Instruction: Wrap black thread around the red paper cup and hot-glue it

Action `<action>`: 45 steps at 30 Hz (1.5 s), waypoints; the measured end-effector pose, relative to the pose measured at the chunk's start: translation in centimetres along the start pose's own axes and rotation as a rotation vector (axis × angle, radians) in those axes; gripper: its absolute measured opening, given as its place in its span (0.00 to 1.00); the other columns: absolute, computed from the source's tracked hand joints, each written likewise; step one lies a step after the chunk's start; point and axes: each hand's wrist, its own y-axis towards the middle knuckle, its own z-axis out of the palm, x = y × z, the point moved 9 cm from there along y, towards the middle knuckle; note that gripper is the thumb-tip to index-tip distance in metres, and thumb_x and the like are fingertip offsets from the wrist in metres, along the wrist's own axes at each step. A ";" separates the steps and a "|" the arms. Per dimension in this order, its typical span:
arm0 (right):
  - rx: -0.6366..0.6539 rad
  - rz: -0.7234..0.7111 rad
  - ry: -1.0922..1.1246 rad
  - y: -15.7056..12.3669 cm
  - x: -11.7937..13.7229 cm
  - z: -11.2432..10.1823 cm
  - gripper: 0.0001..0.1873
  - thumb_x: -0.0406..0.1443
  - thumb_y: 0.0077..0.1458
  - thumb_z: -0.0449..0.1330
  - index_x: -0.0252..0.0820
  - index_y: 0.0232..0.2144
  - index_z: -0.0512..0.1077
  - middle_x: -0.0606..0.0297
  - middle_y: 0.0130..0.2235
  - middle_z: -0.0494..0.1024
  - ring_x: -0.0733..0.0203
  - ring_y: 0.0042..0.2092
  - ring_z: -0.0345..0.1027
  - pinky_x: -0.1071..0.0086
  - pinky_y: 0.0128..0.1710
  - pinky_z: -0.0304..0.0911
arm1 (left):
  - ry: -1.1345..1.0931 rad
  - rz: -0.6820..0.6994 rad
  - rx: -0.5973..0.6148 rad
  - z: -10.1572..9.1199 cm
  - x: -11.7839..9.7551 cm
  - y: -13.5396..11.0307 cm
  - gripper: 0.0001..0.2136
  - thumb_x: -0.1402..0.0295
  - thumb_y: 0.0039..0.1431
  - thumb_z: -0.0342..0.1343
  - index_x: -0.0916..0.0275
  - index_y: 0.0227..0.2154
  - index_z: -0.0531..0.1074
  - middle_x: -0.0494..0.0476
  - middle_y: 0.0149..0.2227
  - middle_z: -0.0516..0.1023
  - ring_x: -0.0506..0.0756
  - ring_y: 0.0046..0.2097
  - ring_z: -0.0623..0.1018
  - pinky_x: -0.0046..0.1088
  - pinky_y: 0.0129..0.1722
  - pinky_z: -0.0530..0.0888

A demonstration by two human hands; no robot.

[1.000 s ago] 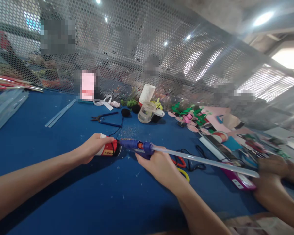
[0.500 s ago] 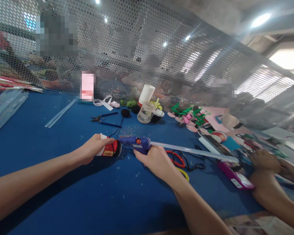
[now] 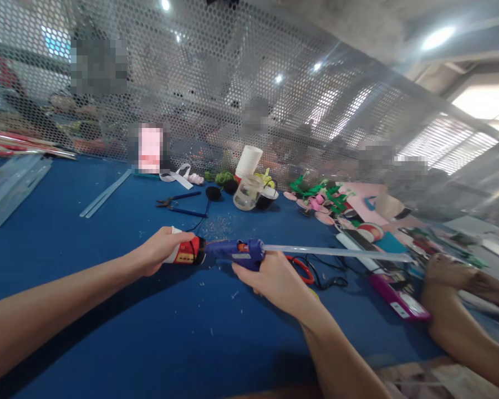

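My left hand [image 3: 163, 250] is closed around a red and white paper cup [image 3: 185, 251] lying on its side, its dark end towards the right. A black strand of yarn [image 3: 198, 224] runs from the cup to a black yarn ball [image 3: 213, 193]. In my right hand [image 3: 276, 280] is a blue glue gun [image 3: 243, 252], its nozzle at the cup's dark end; whether they touch I cannot tell. A long clear glue stick [image 3: 336, 252] sticks out of the gun's back to the right. Behind my right hand lie red-handled scissors [image 3: 303, 270], partly hidden.
Blue-handled pliers [image 3: 183, 204], a clear plastic jar [image 3: 248, 193] and stacked white paper cups [image 3: 249, 160] stand or lie farther back. Clear glue sticks [image 3: 14, 185] lie left. At right are green and pink craft pieces [image 3: 322, 199], a purple box cutter-like item [image 3: 400, 298] and another person's hands [image 3: 449, 277].
The glue gun has shifted slightly right and lower, its nozzle now level with the cup's dark end and the glue stick lying flatter. My left hand keeps the cup nearly still.
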 end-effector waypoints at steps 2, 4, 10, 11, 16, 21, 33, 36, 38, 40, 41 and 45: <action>-0.006 -0.006 -0.036 -0.2 0.0 0.0 0.13 0.36 0.42 0.51 0.40 0.11 0.56 0.72 0.11 0.59 0.70 0.15 0.52 0.75 0.16 0.49 | 0.003 -0.002 -0.002 0.0 0.0 0.0 0.11 0.62 0.39 0.56 0.68 0.18 0.70 0.54 0.17 0.73 0.51 0.22 0.72 0.25 0.25 0.64; -0.017 -0.024 -0.067 -0.3 0.1 0.0 0.13 0.36 0.42 0.50 0.40 0.11 0.55 0.72 0.11 0.58 0.70 0.16 0.51 0.76 0.16 0.49 | 0.007 -0.006 -0.015 -0.1 0.0 0.0 0.11 0.62 0.38 0.56 0.68 0.19 0.70 0.54 0.18 0.73 0.51 0.22 0.72 0.25 0.25 0.64; -0.110 -0.202 -0.162 -0.8 1.5 -0.2 0.07 0.33 0.43 0.50 0.40 0.16 0.61 0.71 0.16 0.62 0.69 0.20 0.53 0.75 0.20 0.50 | 0.038 -0.001 -0.044 -0.3 -0.2 -0.2 0.13 0.60 0.38 0.56 0.68 0.19 0.69 0.54 0.18 0.73 0.52 0.23 0.72 0.26 0.25 0.64; -0.128 -0.241 -0.173 -0.9 1.8 -0.3 0.07 0.33 0.43 0.50 0.40 0.17 0.61 0.71 0.17 0.63 0.68 0.20 0.54 0.75 0.21 0.51 | 0.042 -0.002 -0.050 -0.3 -0.3 -0.2 0.13 0.60 0.37 0.56 0.68 0.19 0.69 0.54 0.18 0.73 0.52 0.23 0.72 0.26 0.26 0.64; -0.160 -0.305 -0.238 -1.3 2.4 -0.2 0.05 0.31 0.42 0.50 0.41 0.18 0.63 0.69 0.20 0.66 0.68 0.22 0.56 0.74 0.24 0.51 | 0.025 -0.005 -0.061 -0.3 -0.3 -0.2 0.13 0.60 0.36 0.56 0.68 0.19 0.69 0.54 0.19 0.73 0.52 0.23 0.72 0.26 0.25 0.64; -0.135 -0.235 -0.162 -1.1 1.8 -0.3 0.05 0.32 0.42 0.50 0.40 0.17 0.63 0.70 0.18 0.66 0.68 0.21 0.57 0.74 0.21 0.51 | 0.015 -0.013 -0.065 -0.4 -0.3 -0.3 0.13 0.60 0.36 0.57 0.68 0.18 0.69 0.54 0.18 0.73 0.52 0.23 0.72 0.26 0.25 0.64; -0.285 0.020 0.485 3.9 -4.6 -3.7 0.14 0.42 0.41 0.56 0.35 0.25 0.64 0.64 0.23 0.69 0.69 0.22 0.61 0.75 0.21 0.59 | 0.027 0.060 0.015 0.1 -0.2 0.0 0.12 0.60 0.39 0.55 0.67 0.20 0.69 0.54 0.19 0.72 0.52 0.24 0.72 0.26 0.26 0.65; -0.214 0.088 0.333 6.0 -6.1 -2.6 0.17 0.45 0.47 0.49 0.36 0.21 0.63 0.62 0.23 0.70 0.70 0.20 0.61 0.76 0.19 0.58 | 0.102 0.142 0.008 0.2 -0.8 -0.3 0.12 0.60 0.39 0.54 0.66 0.20 0.69 0.52 0.18 0.72 0.51 0.23 0.71 0.25 0.24 0.64; -0.187 0.127 0.277 7.2 -7.3 -1.8 0.18 0.45 0.47 0.48 0.37 0.18 0.62 0.64 0.19 0.68 0.71 0.17 0.59 0.75 0.17 0.57 | 0.162 0.200 0.001 0.2 -1.2 -0.5 0.12 0.59 0.40 0.53 0.65 0.19 0.69 0.52 0.18 0.71 0.51 0.23 0.70 0.24 0.22 0.63; -0.186 0.175 0.217 8.2 -8.6 -1.2 0.18 0.46 0.46 0.50 0.38 0.16 0.61 0.66 0.15 0.66 0.69 0.14 0.58 0.74 0.15 0.55 | 0.217 0.243 -0.004 0.2 -1.5 -0.6 0.12 0.60 0.40 0.53 0.65 0.18 0.70 0.51 0.17 0.70 0.51 0.22 0.69 0.24 0.20 0.62; -0.189 0.197 0.185 8.6 -9.2 -1.0 0.18 0.46 0.45 0.51 0.38 0.15 0.61 0.66 0.13 0.65 0.68 0.13 0.58 0.74 0.15 0.55 | 0.239 0.257 -0.002 0.3 -1.6 -0.6 0.12 0.60 0.40 0.53 0.65 0.18 0.70 0.51 0.16 0.70 0.51 0.22 0.69 0.23 0.20 0.61; -0.258 0.229 0.054 9.1 -10.0 -1.5 0.16 0.43 0.44 0.54 0.38 0.13 0.61 0.61 0.15 0.67 0.60 0.22 0.65 0.70 0.22 0.57 | 0.283 0.277 0.019 0.5 -1.8 -0.8 0.12 0.59 0.41 0.52 0.65 0.17 0.69 0.51 0.16 0.69 0.50 0.21 0.67 0.23 0.19 0.60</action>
